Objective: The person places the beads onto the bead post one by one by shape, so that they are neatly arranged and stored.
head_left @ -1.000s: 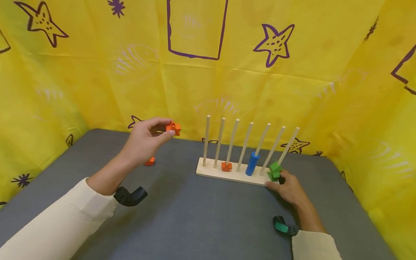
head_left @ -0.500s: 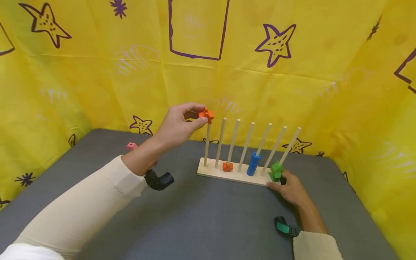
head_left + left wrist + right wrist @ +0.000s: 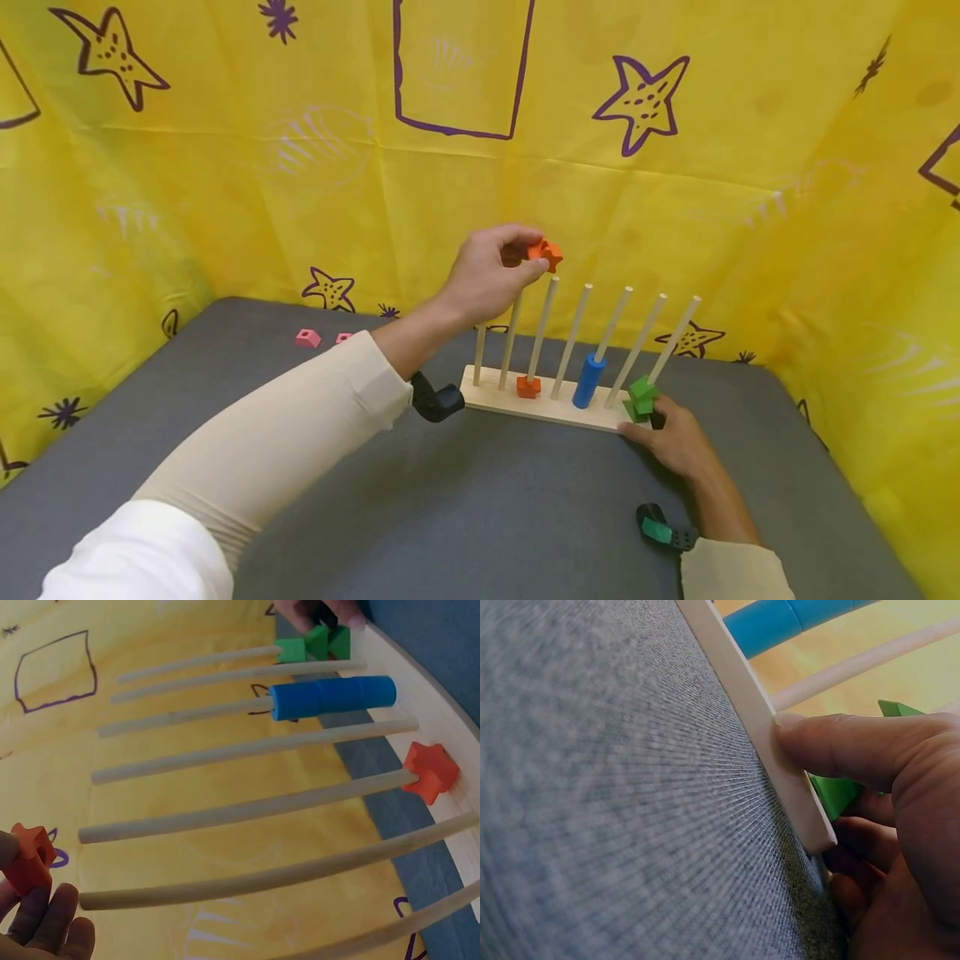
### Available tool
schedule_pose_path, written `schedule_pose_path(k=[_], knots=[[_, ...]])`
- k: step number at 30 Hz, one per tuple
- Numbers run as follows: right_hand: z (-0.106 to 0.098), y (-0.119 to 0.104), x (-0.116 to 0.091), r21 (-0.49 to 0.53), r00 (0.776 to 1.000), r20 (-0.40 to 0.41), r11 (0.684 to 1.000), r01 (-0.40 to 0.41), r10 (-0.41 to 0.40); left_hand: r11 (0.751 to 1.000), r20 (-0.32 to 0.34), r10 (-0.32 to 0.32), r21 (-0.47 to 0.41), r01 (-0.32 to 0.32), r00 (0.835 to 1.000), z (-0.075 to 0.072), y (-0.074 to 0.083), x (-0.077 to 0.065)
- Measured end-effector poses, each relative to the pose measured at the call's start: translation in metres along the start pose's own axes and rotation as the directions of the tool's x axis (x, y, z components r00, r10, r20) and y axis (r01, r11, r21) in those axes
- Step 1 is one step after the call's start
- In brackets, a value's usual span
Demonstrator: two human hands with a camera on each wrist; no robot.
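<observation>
My left hand (image 3: 491,275) pinches an orange star bead (image 3: 546,254) just above the tip of the third peg from the left; in the left wrist view the star bead (image 3: 30,859) is held apart from the pegs. A wooden peg board (image 3: 555,410) carries several upright pegs. One orange star (image 3: 528,387) sits at the foot of the third peg. Blue cylinder beads (image 3: 588,382) are stacked on the fifth peg, green beads (image 3: 641,398) on the last. My right hand (image 3: 678,437) grips the board's right end, its thumb on the front edge (image 3: 802,739).
Pink beads (image 3: 307,338) lie on the grey table (image 3: 480,508) at the back left, one partly covered by the left sleeve (image 3: 300,425). A yellow patterned cloth (image 3: 300,192) hangs behind and around the table.
My left hand has carried the orange star bead rightward from left of the board, past the first pegs, to above the third peg. The right hand keeps its grip on the board.
</observation>
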State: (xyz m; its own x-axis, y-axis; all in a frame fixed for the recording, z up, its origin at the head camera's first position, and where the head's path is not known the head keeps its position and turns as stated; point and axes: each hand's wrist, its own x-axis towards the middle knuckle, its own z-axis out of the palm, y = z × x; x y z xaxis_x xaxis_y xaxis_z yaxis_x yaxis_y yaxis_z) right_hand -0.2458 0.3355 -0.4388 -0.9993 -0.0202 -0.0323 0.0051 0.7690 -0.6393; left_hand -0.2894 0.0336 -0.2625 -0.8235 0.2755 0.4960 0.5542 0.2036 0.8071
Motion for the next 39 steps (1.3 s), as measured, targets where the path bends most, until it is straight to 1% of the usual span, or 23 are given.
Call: schedule_pose_path(k=[3,6,10,15,20,25,30,34,39], knots=[[-0.001,-0.001,0.000,0.000,1.000,0.000,1.000,0.008,-0.008,1.000,-0.004,0.004,0.010,-0.004,1.000,0.007,-0.002,0.004],[-0.002,-0.001,-0.001,0.002,1.000,0.000,1.000,0.006,-0.006,1.000,0.001,-0.013,0.005,0.013,1.000,0.013,-0.004,0.005],[-0.001,-0.001,-0.002,0.007,1.000,0.004,1.000,-0.001,0.001,0.999,0.009,-0.036,0.010,0.036,0.999,0.020,-0.007,0.004],[-0.001,0.000,-0.001,0.015,1.000,0.003,1.000,0.001,-0.001,0.998,-0.025,-0.054,0.010,0.054,0.998,0.026,-0.013,0.001],[-0.001,-0.001,-0.002,0.019,1.000,0.000,1.000,0.004,-0.004,0.998,-0.056,-0.064,0.018,0.065,0.996,0.030,-0.019,-0.001],[-0.001,-0.001,-0.001,0.021,1.000,0.002,1.000,0.003,-0.004,0.995,-0.059,-0.100,-0.018,0.099,0.993,0.031,-0.028,-0.008],[0.001,0.000,-0.001,0.031,1.000,-0.004,0.999,0.012,-0.012,0.989,-0.066,-0.123,-0.093,0.116,0.990,0.034,-0.039,-0.016],[0.002,0.000,-0.001,0.032,1.000,-0.009,0.999,0.016,-0.016,0.977,-0.065,-0.162,-0.155,0.150,0.985,0.036,-0.048,-0.022],[0.000,0.001,0.000,0.034,1.000,-0.006,0.999,0.023,-0.023,0.968,-0.067,-0.209,-0.159,0.196,0.976,0.042,-0.058,-0.029]])
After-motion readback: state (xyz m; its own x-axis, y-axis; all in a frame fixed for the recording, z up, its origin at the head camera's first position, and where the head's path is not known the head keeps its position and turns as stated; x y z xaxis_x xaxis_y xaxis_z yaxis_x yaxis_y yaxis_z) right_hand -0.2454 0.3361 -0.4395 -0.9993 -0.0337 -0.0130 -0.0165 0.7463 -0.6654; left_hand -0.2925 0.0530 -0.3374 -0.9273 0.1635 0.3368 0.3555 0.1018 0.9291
